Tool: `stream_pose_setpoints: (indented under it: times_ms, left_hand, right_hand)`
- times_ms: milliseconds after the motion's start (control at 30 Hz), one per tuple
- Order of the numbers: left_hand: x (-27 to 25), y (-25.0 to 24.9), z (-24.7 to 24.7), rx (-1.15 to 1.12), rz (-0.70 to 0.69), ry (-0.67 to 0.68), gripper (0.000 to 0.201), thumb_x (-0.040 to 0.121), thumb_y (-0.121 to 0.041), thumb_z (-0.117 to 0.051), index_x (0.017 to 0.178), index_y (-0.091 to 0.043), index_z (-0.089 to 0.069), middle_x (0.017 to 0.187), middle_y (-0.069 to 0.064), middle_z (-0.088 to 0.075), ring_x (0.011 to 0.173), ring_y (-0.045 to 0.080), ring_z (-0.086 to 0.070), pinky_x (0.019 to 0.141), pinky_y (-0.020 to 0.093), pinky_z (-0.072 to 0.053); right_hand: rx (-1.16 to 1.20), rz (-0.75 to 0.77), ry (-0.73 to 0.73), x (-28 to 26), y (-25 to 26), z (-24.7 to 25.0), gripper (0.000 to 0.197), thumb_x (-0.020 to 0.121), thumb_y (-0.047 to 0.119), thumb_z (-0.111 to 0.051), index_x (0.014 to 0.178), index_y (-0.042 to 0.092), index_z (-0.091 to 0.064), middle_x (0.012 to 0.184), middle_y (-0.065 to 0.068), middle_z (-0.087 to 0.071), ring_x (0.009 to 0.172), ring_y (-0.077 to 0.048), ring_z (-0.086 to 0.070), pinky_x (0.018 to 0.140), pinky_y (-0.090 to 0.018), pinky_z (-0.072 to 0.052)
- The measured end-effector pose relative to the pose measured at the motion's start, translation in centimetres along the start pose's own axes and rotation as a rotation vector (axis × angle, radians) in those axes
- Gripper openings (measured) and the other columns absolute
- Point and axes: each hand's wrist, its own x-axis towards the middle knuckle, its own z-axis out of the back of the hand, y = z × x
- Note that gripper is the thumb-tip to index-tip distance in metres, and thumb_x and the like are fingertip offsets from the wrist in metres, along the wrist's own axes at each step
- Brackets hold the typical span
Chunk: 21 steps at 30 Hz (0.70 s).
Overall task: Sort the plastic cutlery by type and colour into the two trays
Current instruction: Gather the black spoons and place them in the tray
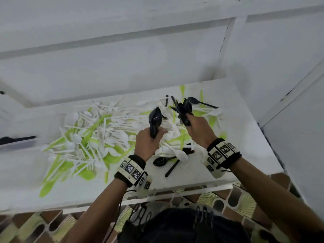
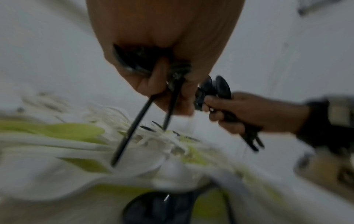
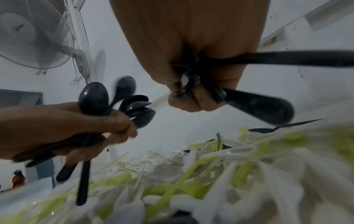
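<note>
My left hand (image 1: 149, 142) is held above the table and grips a bundle of black spoons (image 1: 155, 118), bowls up. Seen from the left wrist, two black handles (image 2: 134, 128) stick down out of the left hand (image 2: 153, 75). A little to the right, my right hand (image 1: 199, 130) grips several black cutlery pieces (image 1: 184, 109) fanned upward. In the right wrist view they (image 3: 258, 106) jut out to the right. Below both hands lies a mixed pile of white and green cutlery (image 1: 98, 137). A loose black spoon (image 1: 160, 161) lies near the front edge.
A clear tray (image 1: 15, 143) holding something black shows at the far left edge. Another black spoon (image 1: 198, 102) is at the back right. The white table's front edge (image 1: 175, 192) is close to my body. A wall fan (image 3: 32, 34) hangs behind.
</note>
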Motion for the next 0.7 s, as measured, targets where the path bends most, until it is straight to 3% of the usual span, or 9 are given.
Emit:
stream_pose_setpoints:
  times_ms: [67,100,167,233,300,367,433,567,700]
  left_hand:
    - [-1.5,0.6,-0.8,0.194,-0.070,0.133,0.037,0.100,-0.045,-0.058,0.073,-0.022,-0.068,0.053,0.002,-0.057,0.049,0.017,-0.056,0.053,0.041,-0.047]
    - [-2.2,0.7,-1.2,0.303,-0.086,0.181,0.045,0.100,-0.046,-0.057,0.062,-0.022,-0.054,0.051,0.002,-0.049,0.047,0.019,-0.049,0.051,0.042,-0.041]
    - [-3.6,0.6,-2.0,0.484,-0.096,0.236,0.053,0.101,-0.050,-0.056,0.058,-0.025,-0.037,0.052,-0.001,-0.039,0.049,0.018,-0.041,0.051,0.037,-0.029]
    - [-4.8,0.2,-2.9,0.622,-0.108,0.284,0.047,0.095,-0.058,-0.056,0.065,-0.024,-0.046,0.062,-0.002,-0.048,0.061,0.022,-0.054,0.053,0.035,-0.029]
    - [-5.7,-0.5,-3.7,0.750,-0.127,0.344,0.038,0.089,-0.063,-0.059,0.081,-0.025,-0.057,0.080,-0.002,-0.061,0.079,0.023,-0.063,0.057,0.034,-0.037]
    - [-5.9,-0.9,-4.5,0.862,-0.117,0.397,0.035,0.088,-0.059,-0.061,0.096,-0.025,-0.064,0.095,0.001,-0.066,0.089,0.025,-0.066,0.064,0.033,-0.041]
    - [-5.6,-0.7,-5.0,0.943,-0.100,0.406,0.031,0.092,-0.048,-0.057,0.102,-0.020,-0.067,0.102,0.005,-0.068,0.093,0.029,-0.067,0.067,0.034,-0.043]
    - [-4.4,-0.7,-4.3,0.956,-0.107,0.375,0.028,0.092,-0.039,-0.051,0.096,-0.016,-0.067,0.098,0.006,-0.068,0.089,0.032,-0.066,0.061,0.032,-0.036]
    - [-1.3,-1.8,-1.8,0.889,-0.128,0.399,0.026,0.091,-0.039,-0.056,0.080,-0.015,-0.061,0.077,0.006,-0.060,0.076,0.033,-0.064,0.057,0.033,-0.037]
  right_hand:
    - [0.032,-0.014,-0.021,-0.6,-1.2,0.4,0.023,0.105,0.022,-0.049,0.111,0.005,-0.064,0.082,-0.019,-0.070,0.071,-0.039,-0.064,0.063,-0.047,-0.052]
    - [0.049,-0.018,-0.023,-1.0,-1.7,0.4,0.022,0.105,0.020,-0.050,0.111,0.005,-0.064,0.081,-0.018,-0.070,0.070,-0.038,-0.064,0.062,-0.047,-0.051]
    - [0.077,-0.034,-0.009,-1.7,-2.6,0.5,0.019,0.105,0.019,-0.051,0.111,0.007,-0.063,0.082,-0.016,-0.070,0.067,-0.035,-0.064,0.062,-0.047,-0.052]
    - [0.117,-0.065,-0.007,-2.2,-3.3,0.6,0.017,0.104,0.020,-0.052,0.112,0.009,-0.063,0.081,-0.011,-0.071,0.064,-0.026,-0.065,0.062,-0.041,-0.053]
    - [0.159,-0.101,-0.041,-2.7,-3.8,0.9,0.020,0.105,0.024,-0.055,0.109,0.008,-0.064,0.066,0.002,-0.062,0.053,-0.007,-0.058,0.055,-0.025,-0.046]
    - [0.184,-0.138,-0.068,-3.3,-3.8,1.3,0.024,0.105,0.031,-0.054,0.105,0.009,-0.064,0.058,0.009,-0.052,0.048,-0.002,-0.054,0.049,-0.017,-0.039]
    - [0.187,-0.133,-0.056,-3.8,-3.7,1.3,0.026,0.104,0.036,-0.054,0.104,0.012,-0.065,0.061,0.005,-0.059,0.047,-0.002,-0.054,0.049,-0.016,-0.040]
    - [0.174,-0.093,-0.043,-4.8,-3.6,1.0,0.030,0.103,0.039,-0.055,0.098,0.011,-0.064,0.056,0.008,-0.052,0.049,-0.006,-0.050,0.054,-0.029,-0.039]
    - [0.204,-0.124,-0.068,-5.1,-3.4,0.8,0.026,0.103,0.037,-0.055,0.107,0.014,-0.067,0.051,0.014,-0.052,0.049,-0.003,-0.053,0.053,-0.022,-0.036]
